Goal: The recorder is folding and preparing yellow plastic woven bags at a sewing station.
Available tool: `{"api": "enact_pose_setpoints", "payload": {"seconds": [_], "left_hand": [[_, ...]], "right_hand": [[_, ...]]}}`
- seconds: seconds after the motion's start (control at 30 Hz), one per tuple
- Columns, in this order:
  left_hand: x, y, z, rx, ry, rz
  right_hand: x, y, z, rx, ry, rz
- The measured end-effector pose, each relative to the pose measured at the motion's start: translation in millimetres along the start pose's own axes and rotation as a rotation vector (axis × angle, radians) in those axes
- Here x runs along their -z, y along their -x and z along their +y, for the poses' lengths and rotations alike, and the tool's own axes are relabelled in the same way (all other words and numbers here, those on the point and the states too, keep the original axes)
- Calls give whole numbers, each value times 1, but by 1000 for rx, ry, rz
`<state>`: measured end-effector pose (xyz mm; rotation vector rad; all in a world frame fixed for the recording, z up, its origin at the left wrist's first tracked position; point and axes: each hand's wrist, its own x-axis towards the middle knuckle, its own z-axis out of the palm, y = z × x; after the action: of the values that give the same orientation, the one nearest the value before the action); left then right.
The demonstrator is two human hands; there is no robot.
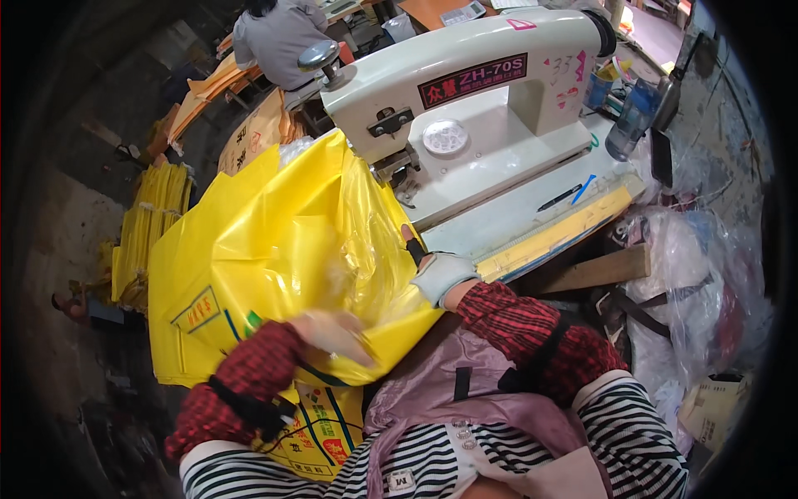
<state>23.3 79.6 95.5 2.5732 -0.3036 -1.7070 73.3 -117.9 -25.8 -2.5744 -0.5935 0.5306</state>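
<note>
Lying beside the white metal sewing machine (474, 83), the large glossy yellow plastic-film sack (258, 241) probably handles as light, limp and slippery, best held by its edges, where the grey-gloved right hand (443, 279) and blurred left hand (337, 334) rest, grips indiscernible.

Tabletop (499, 220): pale, with a yellow strip (565, 232) along the near edge, as I see it
Main load: a white sewing machine (544, 91)
Near side: a black pen (559, 198) just beside a slim blue tool (584, 189)
Right end: I make out a bluish bottle (629, 125)
</note>
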Motion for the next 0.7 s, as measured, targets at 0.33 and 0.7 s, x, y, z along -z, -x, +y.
{"api": "enact_pose_setpoints", "payload": {"seconds": [0.33,0.7], "left_hand": [[7,64,104,-607,-580,332],[74,94,39,-195,-796,572]], "right_hand": [[8,11,-20,263,215,-143],[19,-61,-26,-251,-130,236]]}}
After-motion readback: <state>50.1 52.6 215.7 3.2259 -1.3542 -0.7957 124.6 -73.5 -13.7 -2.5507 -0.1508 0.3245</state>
